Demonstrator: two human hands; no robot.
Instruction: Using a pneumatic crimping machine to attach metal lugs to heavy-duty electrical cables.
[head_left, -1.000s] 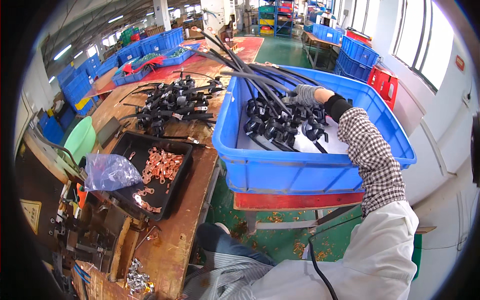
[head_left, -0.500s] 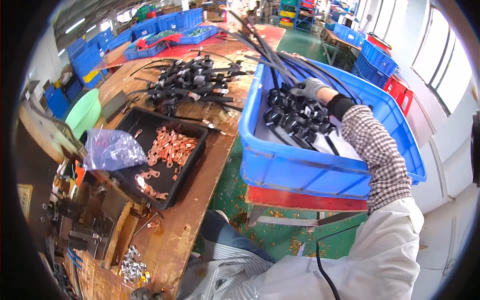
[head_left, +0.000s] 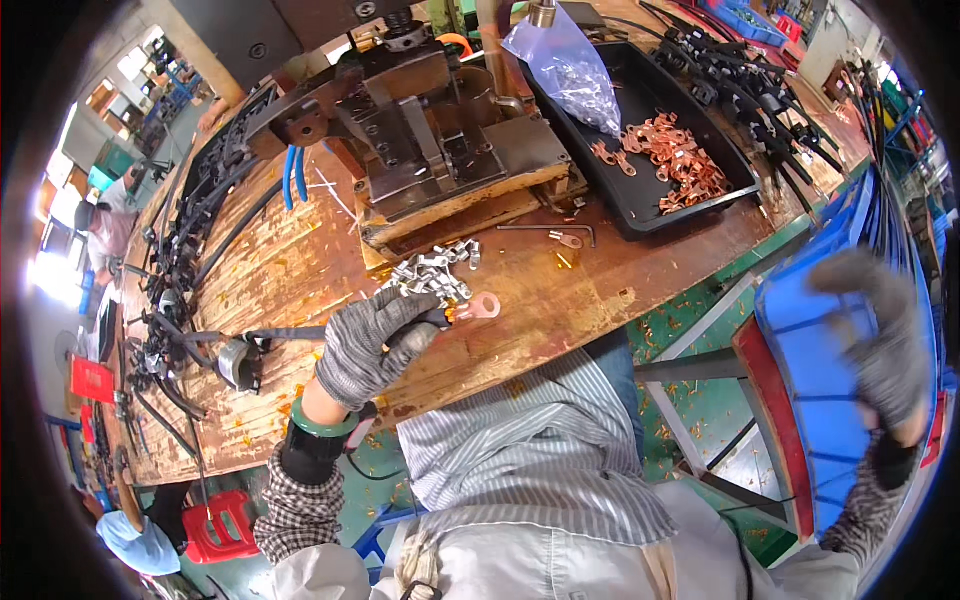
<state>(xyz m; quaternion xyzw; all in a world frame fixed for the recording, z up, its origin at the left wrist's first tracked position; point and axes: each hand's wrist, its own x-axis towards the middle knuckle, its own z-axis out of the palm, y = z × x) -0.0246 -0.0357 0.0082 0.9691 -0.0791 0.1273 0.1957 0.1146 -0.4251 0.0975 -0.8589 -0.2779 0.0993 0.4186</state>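
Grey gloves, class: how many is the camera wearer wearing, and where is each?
2: one glove on the left hand, holding a black cable over the bench; the other, blurred, on the right hand, in front of a blue bin.

**Left hand [head_left: 370, 347] tight on the black cable [head_left: 292, 333]!**

Gloved in grey, it pinches just behind a copper ring terminal [head_left: 484, 305], beside the silver metal clips [head_left: 437, 272]; over there, the right hand [head_left: 885, 335] blurs before the blue crate [head_left: 800, 390].
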